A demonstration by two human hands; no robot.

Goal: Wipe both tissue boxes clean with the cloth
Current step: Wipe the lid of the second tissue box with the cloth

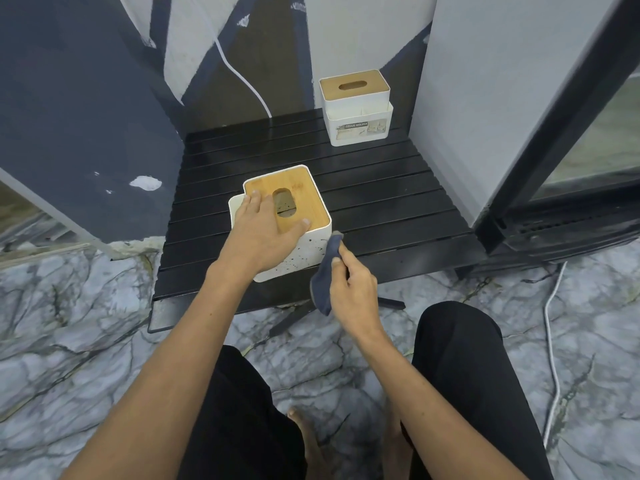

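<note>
Left hand (266,230) lies flat on the near tissue box (304,251), steadying it, while right-hand fingers (337,261) pinch the cloth (323,271) at its four o'clock corner.

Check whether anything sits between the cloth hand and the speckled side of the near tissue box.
Nothing visible does. The right hand pinches the cloth, whose top end is at the speckled corner of the near tissue box. The left hand rests on its lid.

Low black slatted table (381,188) on grey marbled floor (86,323); white cable (552,341) trails across floor at right, a second white cable (242,81) runs down back wall; dark-framed glass door (571,133) at right.
</note>
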